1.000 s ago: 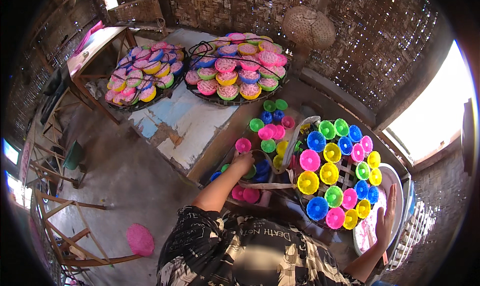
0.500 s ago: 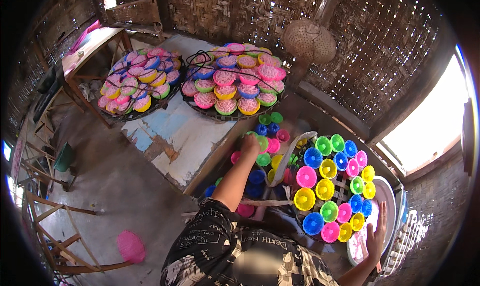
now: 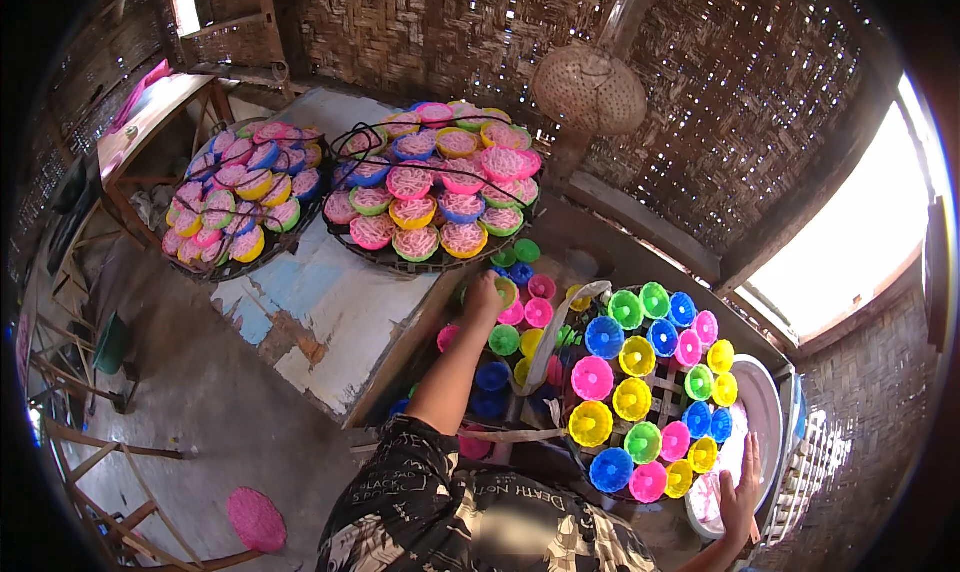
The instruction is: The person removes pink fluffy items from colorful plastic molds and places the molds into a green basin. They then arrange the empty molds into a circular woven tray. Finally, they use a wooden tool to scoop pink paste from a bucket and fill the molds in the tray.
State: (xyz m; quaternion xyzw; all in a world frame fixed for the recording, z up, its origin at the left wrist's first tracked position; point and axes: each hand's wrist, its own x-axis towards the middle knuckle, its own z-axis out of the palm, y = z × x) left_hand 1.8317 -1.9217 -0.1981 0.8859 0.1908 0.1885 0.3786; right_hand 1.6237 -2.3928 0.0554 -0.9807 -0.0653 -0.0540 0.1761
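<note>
My left hand (image 3: 484, 297) reaches down among loose plastic cup moulds beside the wooden platform. A yellow mould (image 3: 508, 293) is right against its fingers, which are mostly hidden, so a grip on it cannot be made out. Close by lie pink moulds (image 3: 538, 313) and a green mould (image 3: 503, 340). My right hand (image 3: 740, 494), fingers stretched out and apart, rests by the rim of a white basin (image 3: 768, 412) with pale pink stuff inside. Between my hands, a round woven tray (image 3: 664, 397) carries several fluted moulds in blue, pink, yellow and green, each with a raised centre.
On the worn platform (image 3: 300, 317) stand two round trays heaped with bowls of pink-white strands (image 3: 412, 210) (image 3: 235, 197). A pale strap handle (image 3: 545, 357) arches by the moulds. A woven hat (image 3: 590, 89) hangs on the wall. Wooden frames (image 3: 95, 437) stand at left.
The view has shifted, so most things sit further left. Beside my left hand a yellow mould shows where a green one was. My right hand stays by the basin.
</note>
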